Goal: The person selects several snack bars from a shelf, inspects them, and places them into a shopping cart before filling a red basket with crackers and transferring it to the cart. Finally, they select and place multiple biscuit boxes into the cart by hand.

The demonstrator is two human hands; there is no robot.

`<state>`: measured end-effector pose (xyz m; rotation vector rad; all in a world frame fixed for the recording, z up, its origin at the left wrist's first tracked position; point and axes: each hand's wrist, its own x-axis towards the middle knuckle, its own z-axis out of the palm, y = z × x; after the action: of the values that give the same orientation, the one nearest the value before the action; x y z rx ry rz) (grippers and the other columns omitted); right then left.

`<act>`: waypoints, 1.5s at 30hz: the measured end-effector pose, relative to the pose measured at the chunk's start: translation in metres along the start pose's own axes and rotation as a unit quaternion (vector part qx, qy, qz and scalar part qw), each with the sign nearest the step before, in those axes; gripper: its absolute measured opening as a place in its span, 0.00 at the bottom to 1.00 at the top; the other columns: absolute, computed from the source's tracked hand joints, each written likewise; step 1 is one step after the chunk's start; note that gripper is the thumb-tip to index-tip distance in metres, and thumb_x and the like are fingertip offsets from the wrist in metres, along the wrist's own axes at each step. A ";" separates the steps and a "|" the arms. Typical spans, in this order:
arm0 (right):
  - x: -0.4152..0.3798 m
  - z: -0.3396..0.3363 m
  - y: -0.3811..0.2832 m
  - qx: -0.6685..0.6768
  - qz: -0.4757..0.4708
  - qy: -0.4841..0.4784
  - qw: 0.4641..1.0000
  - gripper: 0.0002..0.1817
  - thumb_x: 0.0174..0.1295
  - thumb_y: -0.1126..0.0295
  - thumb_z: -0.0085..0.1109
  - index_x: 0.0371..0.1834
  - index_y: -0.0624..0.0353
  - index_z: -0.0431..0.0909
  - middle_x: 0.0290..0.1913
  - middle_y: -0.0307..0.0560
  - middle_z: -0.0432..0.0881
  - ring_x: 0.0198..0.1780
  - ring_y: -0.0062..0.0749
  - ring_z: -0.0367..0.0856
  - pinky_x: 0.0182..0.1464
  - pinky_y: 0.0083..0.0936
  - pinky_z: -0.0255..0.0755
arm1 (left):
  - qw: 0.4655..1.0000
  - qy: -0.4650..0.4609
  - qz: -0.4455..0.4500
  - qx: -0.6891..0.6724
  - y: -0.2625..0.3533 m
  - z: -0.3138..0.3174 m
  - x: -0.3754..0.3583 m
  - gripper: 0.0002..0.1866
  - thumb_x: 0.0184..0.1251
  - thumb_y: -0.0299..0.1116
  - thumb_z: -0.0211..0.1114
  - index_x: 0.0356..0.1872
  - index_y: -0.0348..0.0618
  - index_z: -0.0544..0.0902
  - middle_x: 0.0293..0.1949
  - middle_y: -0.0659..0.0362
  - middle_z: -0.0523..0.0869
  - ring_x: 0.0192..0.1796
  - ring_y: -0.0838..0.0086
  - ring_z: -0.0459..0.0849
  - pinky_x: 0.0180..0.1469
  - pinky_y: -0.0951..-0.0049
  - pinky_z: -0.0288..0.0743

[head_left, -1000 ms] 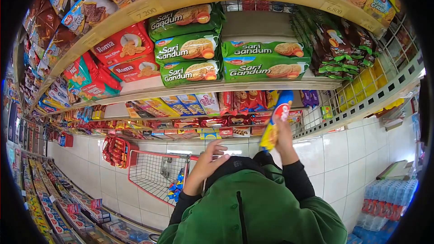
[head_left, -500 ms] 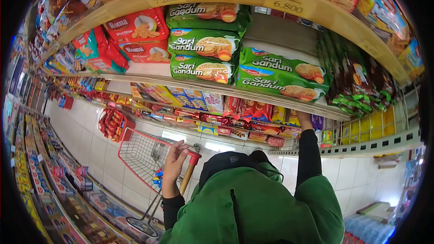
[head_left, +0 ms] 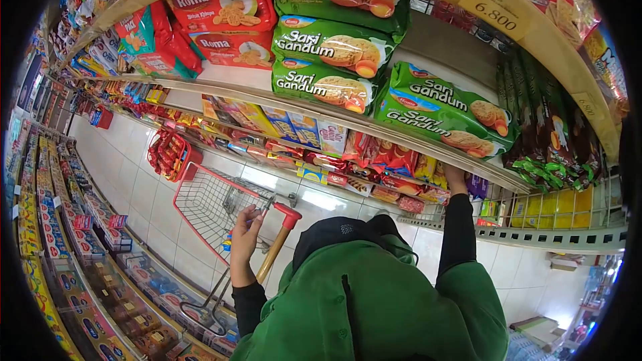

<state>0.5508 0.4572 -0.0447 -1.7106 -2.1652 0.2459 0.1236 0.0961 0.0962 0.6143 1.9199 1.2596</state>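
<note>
My left hand (head_left: 246,232) is raised beside the red end of the shopping cart's wooden handle (head_left: 275,251), with its fingers loosely curled and apart and nothing in them. My right hand (head_left: 456,179) reaches in under the edge of the middle shelf, near yellow packets (head_left: 426,166) and a purple packet (head_left: 477,186); its fingers are hidden among the goods. Above it, green Sari Gandum biscuit packs (head_left: 445,112) lie stacked on the shelf.
The wire cart (head_left: 214,204) stands left of me on the white tiled floor (head_left: 144,194). A red basket (head_left: 189,164) of snacks is beyond it. Red Roma packs (head_left: 224,7) and dark packets (head_left: 552,120) share the shelf. Another stocked shelf (head_left: 80,254) runs along the left.
The view has shifted, so the shelf goods appear larger and further right. My left hand has moved slightly left and down, away from the handle. My right hand remains under the shelf.
</note>
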 end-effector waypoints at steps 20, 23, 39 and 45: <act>-0.096 -0.075 -0.038 0.088 0.094 0.080 0.989 0.15 0.50 0.70 0.50 0.42 0.61 0.71 0.41 0.53 0.70 0.41 0.37 0.70 0.45 0.27 0.63 | 0.942 -0.253 -0.050 0.213 -0.119 0.019 0.037 0.22 0.52 0.42 0.43 0.46 0.41 0.70 0.39 0.44 0.76 0.44 0.55 0.73 0.47 0.67 0.64; -0.122 -0.084 -0.059 0.070 0.122 0.082 0.987 0.14 0.50 0.72 0.50 0.41 0.60 0.71 0.39 0.52 0.71 0.37 0.34 0.71 0.41 0.25 0.65 | 0.924 -0.304 -0.054 0.226 -0.125 0.024 0.040 0.21 0.53 0.41 0.43 0.45 0.42 0.72 0.39 0.46 0.76 0.43 0.57 0.74 0.47 0.68 0.64; -0.204 -0.091 -0.058 0.031 0.076 0.076 0.994 0.10 0.46 0.79 0.48 0.35 0.62 0.71 0.34 0.50 0.67 0.33 0.34 0.67 0.33 0.23 0.66 | 0.945 0.115 -0.043 0.302 -0.229 -0.061 0.087 0.12 0.46 0.34 0.54 0.34 0.42 0.75 0.27 0.49 0.79 0.31 0.59 0.78 0.32 0.65 0.69; -0.262 -0.108 -0.053 -0.009 0.164 0.051 0.985 0.10 0.44 0.80 0.49 0.32 0.60 0.71 0.34 0.50 0.66 0.31 0.36 0.68 0.32 0.27 0.66 | 0.873 -0.045 -0.029 0.485 -0.331 -0.056 0.082 0.20 0.37 0.30 0.57 0.39 0.42 0.72 0.34 0.43 0.75 0.38 0.49 0.73 0.43 0.55 0.64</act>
<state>0.5966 0.1818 0.0271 -2.0392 -1.8113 0.2189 0.0319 -0.0082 -0.2200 1.0600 2.3936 0.1205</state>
